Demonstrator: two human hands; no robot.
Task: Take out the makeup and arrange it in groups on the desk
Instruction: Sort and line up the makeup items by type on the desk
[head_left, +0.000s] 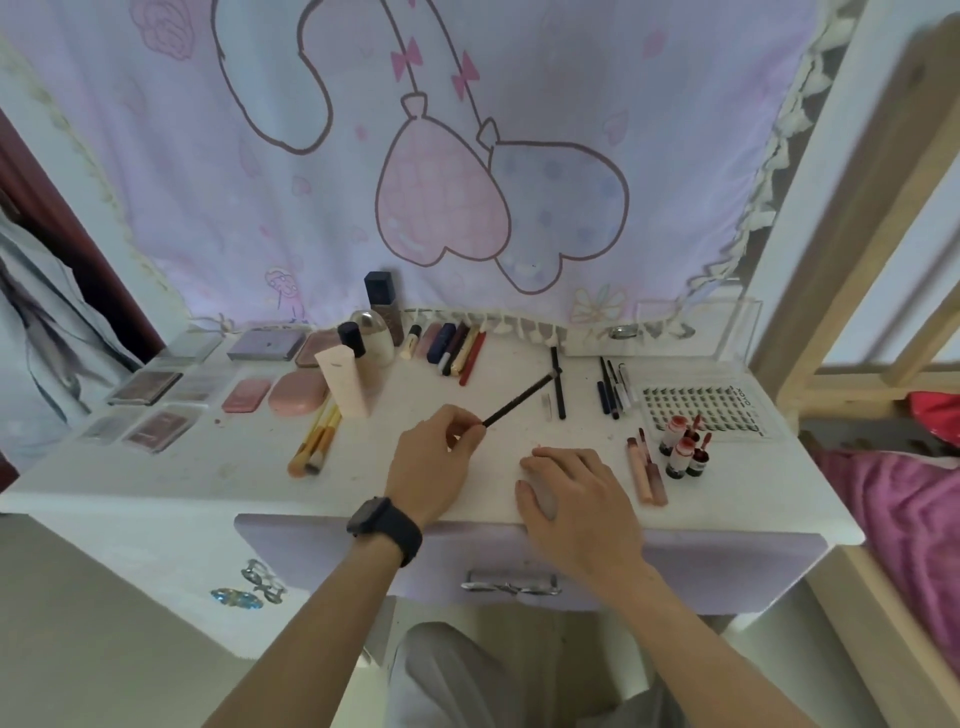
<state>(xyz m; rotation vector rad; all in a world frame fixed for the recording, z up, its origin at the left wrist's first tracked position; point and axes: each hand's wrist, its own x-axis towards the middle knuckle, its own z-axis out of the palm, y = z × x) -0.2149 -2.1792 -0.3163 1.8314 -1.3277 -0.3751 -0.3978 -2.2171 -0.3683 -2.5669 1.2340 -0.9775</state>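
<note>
Lilac printed curtain (467, 156) behind white desk (218, 467); wooden bed frame (852, 234) right.

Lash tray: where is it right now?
Head view: the lash tray lies on the desk's far right, just behind the small red bottles and right of the dark liner pens.

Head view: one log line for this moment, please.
left hand: pinches black pencil by one end | right hand: rests flat on desk | stage: pencil not yet placed
</note>
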